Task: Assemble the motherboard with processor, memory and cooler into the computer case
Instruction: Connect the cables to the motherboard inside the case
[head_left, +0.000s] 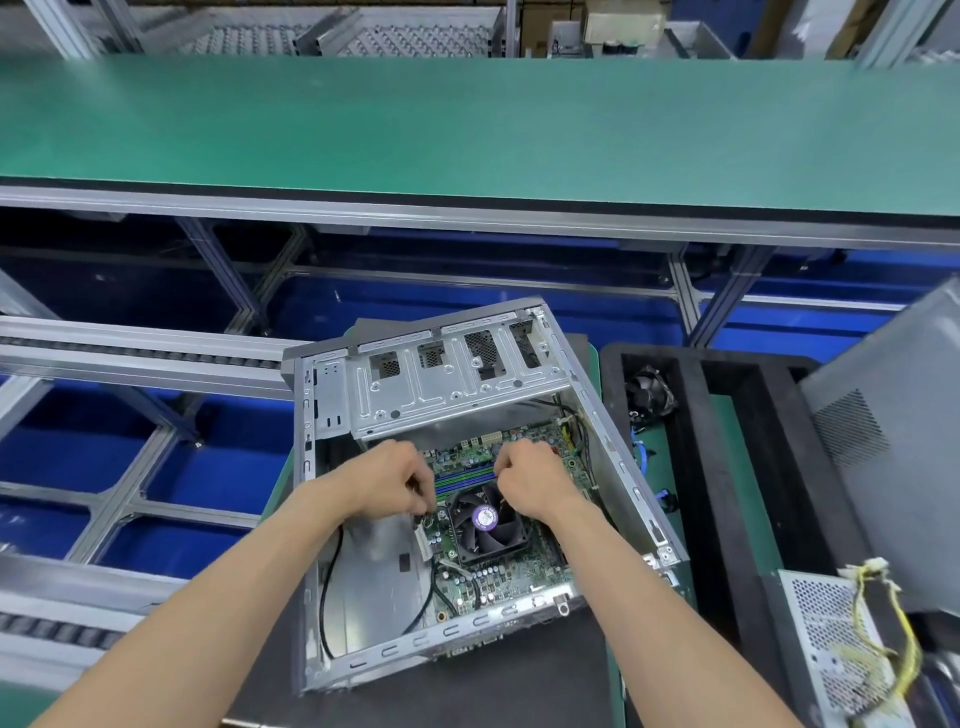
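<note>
The left hand (397, 480) has its fingers curled in a tight grip at the left edge of the green motherboard (506, 569), seemingly pinching something small there; what it holds is too blurred to tell. The right hand (530, 475) is also curled, its grip closed at the board's upper edge beside the blue memory slots (465, 478).

Between the wrists sits the black square cooler fan with a purple hub label (485, 522), already on the board. The board lies flat inside the open grey steel computer case (322, 519), which rests tilted on a dark mat on the green bench (727, 467).

The loose black cable (328, 597) on the case floor could, I judge, get trapped under the board's edge if it shifts. Uneven pressure from either hand might leave the rear ports misaligned.
</note>
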